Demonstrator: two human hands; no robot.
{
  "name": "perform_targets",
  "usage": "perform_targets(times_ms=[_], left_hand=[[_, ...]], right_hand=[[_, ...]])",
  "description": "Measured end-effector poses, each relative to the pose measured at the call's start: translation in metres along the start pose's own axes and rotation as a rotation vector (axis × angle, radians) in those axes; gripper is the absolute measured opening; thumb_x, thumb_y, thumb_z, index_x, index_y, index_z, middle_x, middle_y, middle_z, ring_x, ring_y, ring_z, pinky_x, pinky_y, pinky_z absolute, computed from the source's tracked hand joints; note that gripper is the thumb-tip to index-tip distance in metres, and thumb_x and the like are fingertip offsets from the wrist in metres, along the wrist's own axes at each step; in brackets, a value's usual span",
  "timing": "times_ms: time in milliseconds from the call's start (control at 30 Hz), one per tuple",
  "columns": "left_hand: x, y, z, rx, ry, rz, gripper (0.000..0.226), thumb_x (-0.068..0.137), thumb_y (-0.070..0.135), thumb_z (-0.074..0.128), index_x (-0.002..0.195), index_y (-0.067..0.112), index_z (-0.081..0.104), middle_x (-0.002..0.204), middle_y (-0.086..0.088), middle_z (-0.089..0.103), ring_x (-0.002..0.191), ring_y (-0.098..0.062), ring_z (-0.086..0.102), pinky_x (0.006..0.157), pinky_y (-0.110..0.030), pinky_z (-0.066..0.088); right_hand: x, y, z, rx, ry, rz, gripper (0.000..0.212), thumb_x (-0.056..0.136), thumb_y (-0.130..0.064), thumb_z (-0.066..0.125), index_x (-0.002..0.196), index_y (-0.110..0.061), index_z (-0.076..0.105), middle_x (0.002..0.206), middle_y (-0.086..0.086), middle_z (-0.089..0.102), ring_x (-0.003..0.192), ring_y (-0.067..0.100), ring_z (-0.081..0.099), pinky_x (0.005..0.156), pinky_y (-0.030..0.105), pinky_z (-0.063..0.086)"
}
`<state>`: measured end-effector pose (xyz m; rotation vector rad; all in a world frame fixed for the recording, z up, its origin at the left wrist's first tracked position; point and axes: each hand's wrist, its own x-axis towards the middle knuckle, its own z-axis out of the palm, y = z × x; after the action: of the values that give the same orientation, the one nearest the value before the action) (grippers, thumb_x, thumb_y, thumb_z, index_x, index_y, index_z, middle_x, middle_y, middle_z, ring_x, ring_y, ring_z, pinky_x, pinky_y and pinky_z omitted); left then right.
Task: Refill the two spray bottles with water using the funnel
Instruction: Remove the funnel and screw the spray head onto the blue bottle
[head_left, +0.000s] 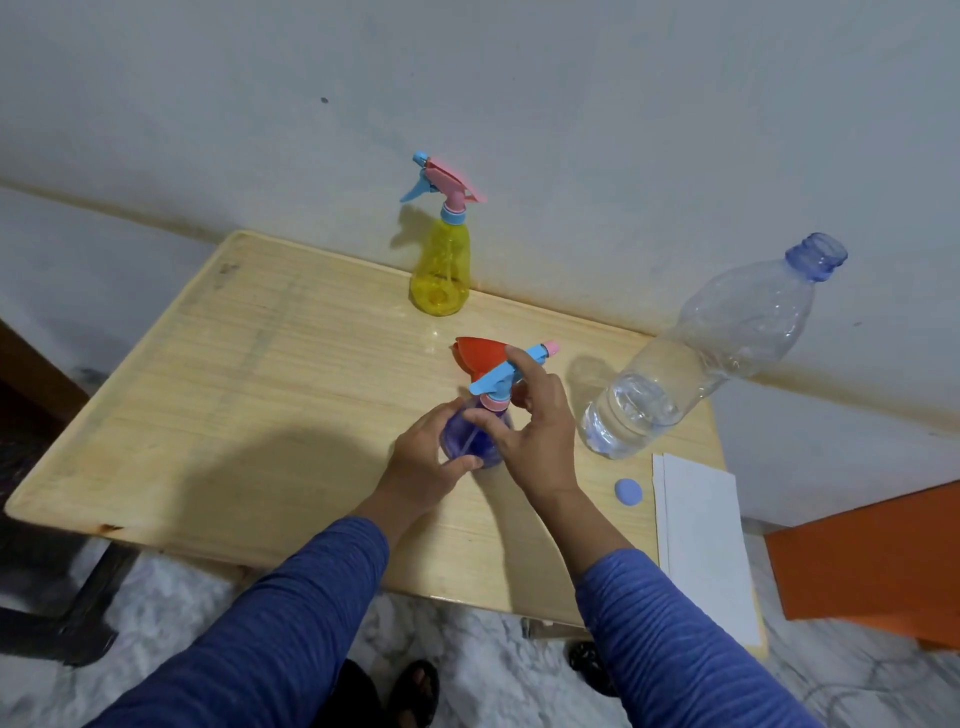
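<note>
A purple spray bottle (470, 441) stands near the middle of the wooden table (270, 374). My left hand (423, 465) wraps around its body. My right hand (535, 421) grips its neck, just under the blue and pink spray head (511, 366). A red funnel (480, 356) lies on the table right behind this bottle. A yellow spray bottle (441, 262) with a pink and blue head stands at the far edge by the wall. A large clear water bottle (691, 358), uncapped and partly filled, stands to the right.
A small blue cap (628, 491) lies on the table right of my right wrist. White paper sheets (701, 535) rest at the table's right edge. An orange surface (872, 561) lies beyond them. A grey wall runs behind the table.
</note>
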<state>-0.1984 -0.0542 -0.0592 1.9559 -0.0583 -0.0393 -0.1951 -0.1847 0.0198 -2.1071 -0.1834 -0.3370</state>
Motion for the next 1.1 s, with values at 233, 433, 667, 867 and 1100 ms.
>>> perform_targets(times_ms=[233,433,667,867,1100], left_hand=[[0.000,0.001,0.001,-0.015,0.012,-0.020,0.070,0.068,0.016,0.078,0.131,0.024,0.047,0.123,0.012,0.055,0.108,-0.004,0.052,0.093,-0.022,0.044],[0.001,0.000,0.001,0.007,0.010,-0.007,0.069,0.067,0.018,0.079,0.129,0.024,0.048,0.125,0.010,0.056,0.111,-0.005,0.053,0.096,-0.026,0.046],[0.000,0.002,0.000,0.008,0.017,-0.004,0.071,0.069,0.017,0.079,0.132,0.022,0.046,0.122,0.013,0.052,0.109,-0.006,0.051,0.093,-0.022,0.043],[-0.002,0.006,-0.001,-0.043,0.020,-0.007,0.067,0.068,0.014,0.078,0.127,0.025,0.049,0.116,0.016,0.055,0.105,-0.002,0.052,0.090,-0.020,0.044],[-0.001,0.007,-0.001,-0.026,0.019,-0.019,0.066,0.068,0.014,0.078,0.125,0.026,0.050,0.113,0.018,0.055,0.102,-0.001,0.052,0.087,-0.015,0.042]], right_hand=[[-0.005,0.001,0.000,0.025,0.009,0.005,0.055,0.084,-0.010,0.065,0.130,-0.032,0.047,0.113,-0.007,0.059,0.101,0.006,0.057,0.087,0.012,0.045],[-0.004,-0.001,0.002,0.029,0.028,0.005,0.061,0.078,-0.016,0.074,0.127,-0.037,0.044,0.110,-0.008,0.054,0.099,0.008,0.055,0.085,0.016,0.047],[-0.002,0.000,0.004,0.006,0.046,0.036,0.054,0.078,-0.012,0.072,0.126,-0.026,0.051,0.107,-0.007,0.059,0.095,0.007,0.055,0.081,0.012,0.043],[-0.005,0.000,-0.003,0.009,-0.049,0.023,0.064,0.085,-0.017,0.067,0.136,-0.040,0.036,0.118,-0.023,0.051,0.102,0.003,0.055,0.086,0.017,0.048],[-0.002,-0.006,0.008,0.033,0.063,0.092,0.064,0.079,-0.015,0.072,0.127,-0.044,0.041,0.105,-0.005,0.052,0.097,0.013,0.052,0.085,0.024,0.046]])
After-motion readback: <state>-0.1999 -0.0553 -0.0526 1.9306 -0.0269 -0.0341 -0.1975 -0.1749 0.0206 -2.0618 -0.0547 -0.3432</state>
